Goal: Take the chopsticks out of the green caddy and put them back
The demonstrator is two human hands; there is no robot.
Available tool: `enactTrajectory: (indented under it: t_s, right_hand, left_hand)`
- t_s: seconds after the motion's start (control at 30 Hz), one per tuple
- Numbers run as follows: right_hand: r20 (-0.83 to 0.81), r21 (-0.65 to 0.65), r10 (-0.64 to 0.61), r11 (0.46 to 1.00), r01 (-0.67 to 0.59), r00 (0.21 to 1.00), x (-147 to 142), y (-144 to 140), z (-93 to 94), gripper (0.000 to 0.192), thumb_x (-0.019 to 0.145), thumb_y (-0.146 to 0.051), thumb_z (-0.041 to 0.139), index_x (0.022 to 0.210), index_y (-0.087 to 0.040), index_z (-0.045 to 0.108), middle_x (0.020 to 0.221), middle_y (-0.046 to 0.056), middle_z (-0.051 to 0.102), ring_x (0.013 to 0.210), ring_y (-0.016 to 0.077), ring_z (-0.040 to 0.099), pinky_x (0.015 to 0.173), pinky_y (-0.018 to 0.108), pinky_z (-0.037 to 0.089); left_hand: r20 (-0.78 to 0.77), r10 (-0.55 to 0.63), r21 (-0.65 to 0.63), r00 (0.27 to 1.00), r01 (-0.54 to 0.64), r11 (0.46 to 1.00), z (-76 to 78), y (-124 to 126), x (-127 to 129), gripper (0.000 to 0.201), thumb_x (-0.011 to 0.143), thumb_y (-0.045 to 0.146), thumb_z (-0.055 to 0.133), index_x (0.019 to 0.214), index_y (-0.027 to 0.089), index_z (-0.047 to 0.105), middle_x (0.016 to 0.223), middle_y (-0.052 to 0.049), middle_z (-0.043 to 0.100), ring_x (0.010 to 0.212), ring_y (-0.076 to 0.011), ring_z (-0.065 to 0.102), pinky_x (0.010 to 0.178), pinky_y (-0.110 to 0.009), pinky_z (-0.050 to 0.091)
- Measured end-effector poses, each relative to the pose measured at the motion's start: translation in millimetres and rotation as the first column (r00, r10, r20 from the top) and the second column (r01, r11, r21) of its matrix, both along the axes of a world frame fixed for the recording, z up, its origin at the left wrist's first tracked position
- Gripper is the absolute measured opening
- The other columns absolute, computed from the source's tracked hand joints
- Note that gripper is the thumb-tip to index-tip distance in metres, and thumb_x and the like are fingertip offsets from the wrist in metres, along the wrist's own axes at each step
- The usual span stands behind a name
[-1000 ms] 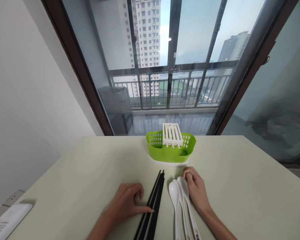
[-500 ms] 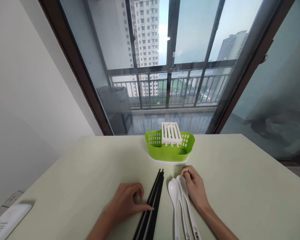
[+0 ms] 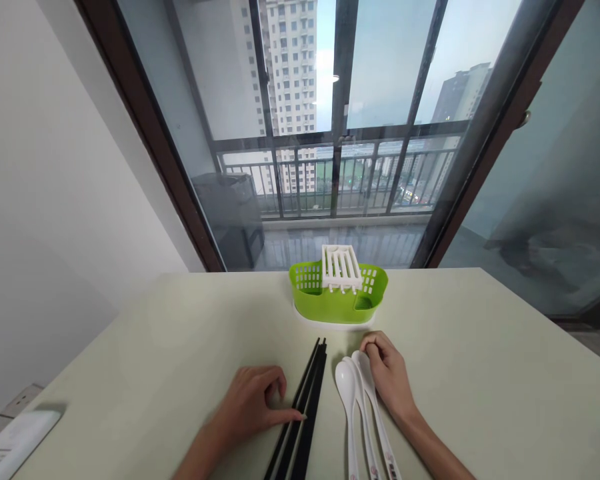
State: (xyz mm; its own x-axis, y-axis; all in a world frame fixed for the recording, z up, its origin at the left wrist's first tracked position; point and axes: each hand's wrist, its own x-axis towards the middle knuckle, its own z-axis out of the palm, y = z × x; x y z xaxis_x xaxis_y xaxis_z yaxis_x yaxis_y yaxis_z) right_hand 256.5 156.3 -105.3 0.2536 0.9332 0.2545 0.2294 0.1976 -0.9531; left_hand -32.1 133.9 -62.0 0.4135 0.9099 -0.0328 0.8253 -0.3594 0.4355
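Pale green worktop [image 3: 480,373] set against a glass balcony door. Both hands rest low on it, near the viewer's edge.

Left hand [image 3: 253,407]: fingers loosely curled, palm down, fingertips touching the left side of a bundle of black chopsticks [image 3: 305,407]. Grip narrow and closed on nothing; the sticks lie flat, tips pointing toward the holder, not lifted.

Right hand [image 3: 387,377]: curled beside two white ceramic spoons [image 3: 357,400], fingertips touching the bowl end of the right-hand spoon. Nothing is pinched that I can see; the grip is narrow and half-closed. The spoons lie side by side, bowls away from the viewer, handles running off the bottom edge.

Green cutlery drainer [image 3: 337,297] with a white slotted insert [image 3: 341,267] stands on a white base at the far middle of the worktop, apart from both hands and just beyond the tips of the chopsticks. Its compartments look empty from here.

Judgement: the step is the gathering of the pieces, before any lift. A next move would need the fingers to get under the sticks or the spoon handle, since both lie flush with the surface; the chopsticks could roll or scatter if taken unevenly.

A white remote-like device [image 3: 15,443] lies at the left edge.
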Motion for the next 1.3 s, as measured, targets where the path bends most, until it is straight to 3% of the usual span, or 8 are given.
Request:
enactTrajectory:
  t_s: [0.87, 1.3]
  right_hand:
    - [-0.006, 0.007, 0.002, 1.0, -0.001, 1.0, -1.5, 2.3, -0.9, 0.022, 0.088, -0.03, 0.049, 0.071, -0.024, 0.06, 0.076, 0.001, 0.061, 0.078, 0.0215, 0.057, 0.075, 0.031, 0.043]
    - [-0.002, 0.008, 0.009, 1.0, -0.009, 1.0, -1.0, 3.0, -2.4, 0.021, 0.088, -0.03, 0.048, 0.071, -0.024, 0.06, 0.076, 0.001, 0.061, 0.077, 0.0212, 0.057, 0.075, 0.031, 0.042]
  left_hand:
    - [0.047, -0.002, 0.011, 0.999, 0.001, 1.0, 3.0, 2.3, 0.6, 0.053, 0.072, 0.072, 0.074, 0.073, 0.02, 0.064, 0.058, 0.005, 0.058, 0.054, -0.0105, 0.05, 0.059, -0.024, 0.033]
    - [0.105, 0.021, -0.095, 0.994, -0.011, 0.995, 7.7, 5.4, -6.2, 0.043, 0.075, 0.062, 0.077, 0.077, 0.019, 0.07, 0.064, 0.004, 0.063, 0.057, -0.0102, 0.053, 0.059, -0.022, 0.038]
